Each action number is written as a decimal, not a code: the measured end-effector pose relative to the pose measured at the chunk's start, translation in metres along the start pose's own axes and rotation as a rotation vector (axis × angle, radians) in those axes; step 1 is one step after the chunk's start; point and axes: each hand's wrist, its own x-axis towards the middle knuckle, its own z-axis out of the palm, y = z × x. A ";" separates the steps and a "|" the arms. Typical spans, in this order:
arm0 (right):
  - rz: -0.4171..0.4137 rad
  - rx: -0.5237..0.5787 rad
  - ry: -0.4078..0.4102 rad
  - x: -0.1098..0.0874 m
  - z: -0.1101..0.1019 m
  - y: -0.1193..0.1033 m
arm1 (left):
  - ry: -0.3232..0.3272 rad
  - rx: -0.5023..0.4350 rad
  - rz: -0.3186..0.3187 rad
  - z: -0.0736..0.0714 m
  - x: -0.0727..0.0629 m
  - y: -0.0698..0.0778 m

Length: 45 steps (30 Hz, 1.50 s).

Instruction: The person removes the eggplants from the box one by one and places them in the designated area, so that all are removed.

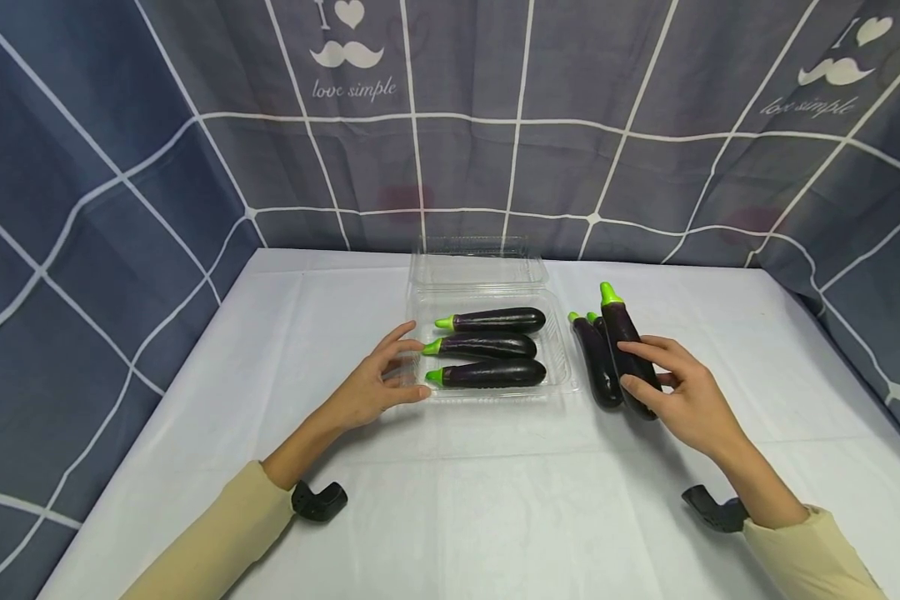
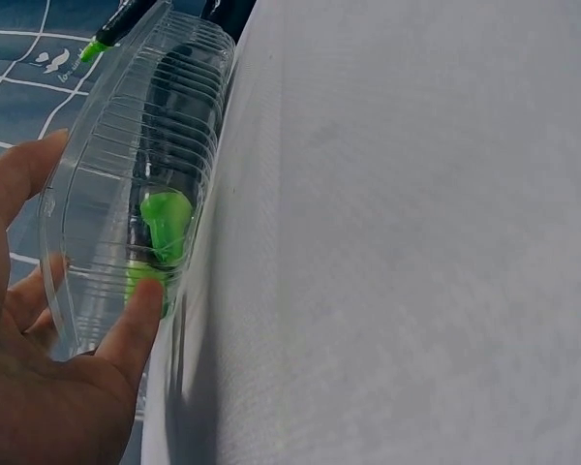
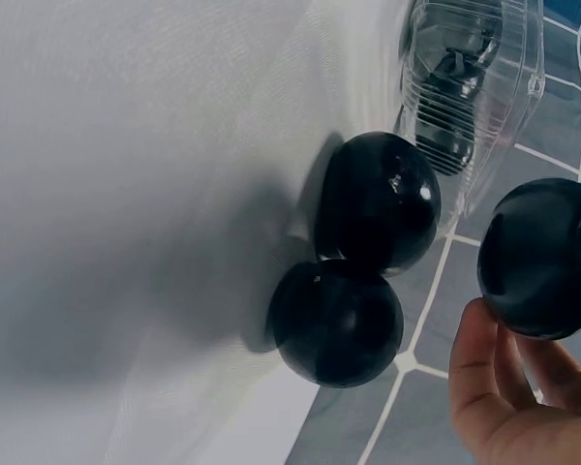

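My right hand (image 1: 686, 400) holds an eggplant (image 1: 624, 337) with a bright green stem, thumb on one side and fingers on the other. In the right wrist view this held eggplant (image 3: 542, 257) is raised apart from two others. Those two, a nearer eggplant (image 1: 596, 362) and one mostly hidden behind the held one, lie side by side on the table. My left hand (image 1: 371, 383) holds the left edge of a clear plastic clamshell container (image 1: 562, 379), thumb (image 2: 136, 334) against its wall. Inside lie three eggplants (image 1: 487, 346), green stems pointing left.
The container's hinged lid (image 1: 478, 268) stands open toward the back. A white cloth (image 1: 495, 508) covers the table. Dark checked curtains (image 1: 465, 167) hang behind and at both sides. Black curved mounts (image 1: 319, 502) sit on both wrists.
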 end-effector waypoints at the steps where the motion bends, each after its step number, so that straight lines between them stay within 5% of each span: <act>1: 0.002 0.001 0.000 0.000 0.000 0.000 | 0.001 0.000 0.001 0.000 0.000 0.000; 23: 0.088 -0.047 0.048 0.002 -0.023 0.015 | 0.001 -0.024 0.005 0.002 -0.001 -0.001; 35: 0.109 -0.105 -0.025 0.009 -0.035 0.034 | 0.004 -0.025 0.005 0.002 -0.002 0.000; 45: 0.114 -0.107 -0.009 0.011 -0.033 0.047 | -0.002 -0.031 0.001 0.001 -0.002 0.000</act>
